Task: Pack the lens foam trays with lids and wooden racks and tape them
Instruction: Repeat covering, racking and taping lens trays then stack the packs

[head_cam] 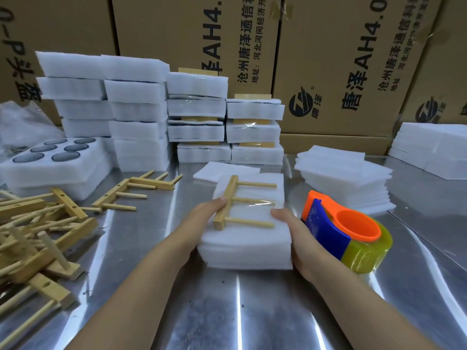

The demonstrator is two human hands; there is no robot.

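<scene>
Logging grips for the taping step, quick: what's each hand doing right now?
Left hand: grips the foam pack at its left edge, thumb against the wooden rack.
Right hand: grips the pack's right edge.

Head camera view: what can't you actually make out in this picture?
Foam pack: contents hidden by its lid, head view.
Left hand, right hand: fingers hidden by the pack, head view.
Wooden rack pile: cut off by the left edge.
Carton print: cut off by the top edge.

- My steel table [227, 311] carried it all.
- Racks [38, 236] lay heaped at my left.
- Trays [139, 127] stood stacked at the back.
- Lids [341, 178] and tape [353, 238] sat at my right.
- One pack [247, 246] lay before me.
</scene>
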